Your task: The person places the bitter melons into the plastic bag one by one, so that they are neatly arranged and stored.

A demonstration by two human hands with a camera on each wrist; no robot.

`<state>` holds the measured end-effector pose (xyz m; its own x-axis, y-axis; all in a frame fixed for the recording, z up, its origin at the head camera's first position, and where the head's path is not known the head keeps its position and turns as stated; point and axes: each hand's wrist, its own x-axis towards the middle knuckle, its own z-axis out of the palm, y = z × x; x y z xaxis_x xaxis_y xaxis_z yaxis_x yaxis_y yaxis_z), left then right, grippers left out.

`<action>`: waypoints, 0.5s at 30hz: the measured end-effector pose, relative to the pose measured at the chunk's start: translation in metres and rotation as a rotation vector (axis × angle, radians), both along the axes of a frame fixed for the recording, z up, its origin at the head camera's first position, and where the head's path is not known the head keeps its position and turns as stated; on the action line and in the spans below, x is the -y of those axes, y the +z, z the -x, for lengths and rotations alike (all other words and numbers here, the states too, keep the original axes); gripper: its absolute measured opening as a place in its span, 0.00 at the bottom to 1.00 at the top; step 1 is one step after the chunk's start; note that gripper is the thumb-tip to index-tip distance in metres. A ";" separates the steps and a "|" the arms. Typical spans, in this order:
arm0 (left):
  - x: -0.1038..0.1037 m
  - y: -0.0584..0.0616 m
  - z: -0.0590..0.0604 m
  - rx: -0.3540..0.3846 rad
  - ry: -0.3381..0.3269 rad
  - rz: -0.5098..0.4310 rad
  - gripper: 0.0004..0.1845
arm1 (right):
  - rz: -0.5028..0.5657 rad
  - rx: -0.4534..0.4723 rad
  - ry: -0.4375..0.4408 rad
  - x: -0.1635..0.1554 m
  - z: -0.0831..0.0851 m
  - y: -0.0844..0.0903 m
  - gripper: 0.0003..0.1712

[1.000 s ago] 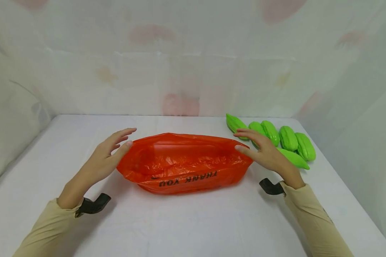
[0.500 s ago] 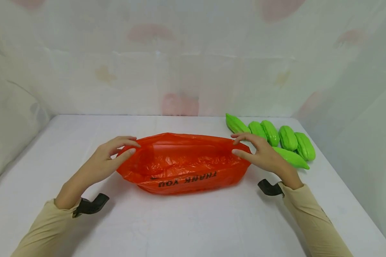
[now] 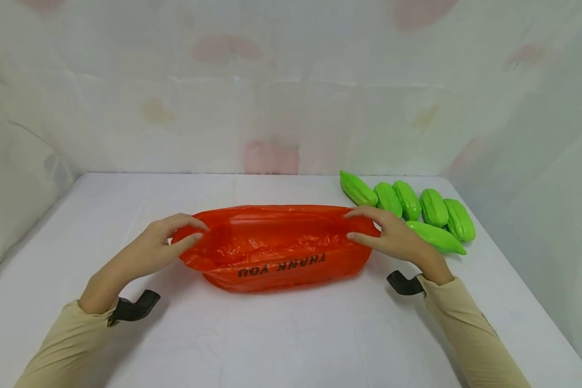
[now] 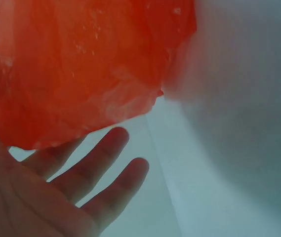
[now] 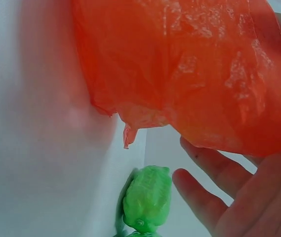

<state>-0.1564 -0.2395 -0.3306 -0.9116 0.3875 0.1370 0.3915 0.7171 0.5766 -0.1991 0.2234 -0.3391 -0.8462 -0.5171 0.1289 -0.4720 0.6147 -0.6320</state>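
tan cloth makes the left sleeve [image 3: 63, 347] at the lower left of the head view, cut off by the frame's edge, with a dark bent fitting [image 3: 137, 306] at its cuff. left of centre, the left hand [image 3: 147, 250] has a loose grip, thumb and forefinger parted at one end of a red plastic bag [image 3: 271, 237]. the bag lies mid-frame on the white tabletop [image 3: 291, 339], mouth agape; its near side reads "thank you", upside down. right of centre, the right hand [image 3: 393, 237] curves at the other end, its grip likewise unclosed. six green shapes [image 3: 434, 207] lie at middle right. in both wrist views the bag hides some fingers; whether they press the film is hard to tell.
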 end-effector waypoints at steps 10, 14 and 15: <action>0.001 -0.007 0.002 0.208 -0.020 -0.074 0.42 | -0.028 0.106 -0.030 0.005 -0.001 -0.003 0.40; -0.002 -0.013 0.004 0.197 -0.033 -0.132 0.47 | -0.033 0.116 -0.024 0.007 -0.003 -0.003 0.45; -0.002 -0.014 0.005 0.182 -0.036 -0.152 0.47 | -0.033 0.121 -0.021 0.008 -0.003 -0.004 0.45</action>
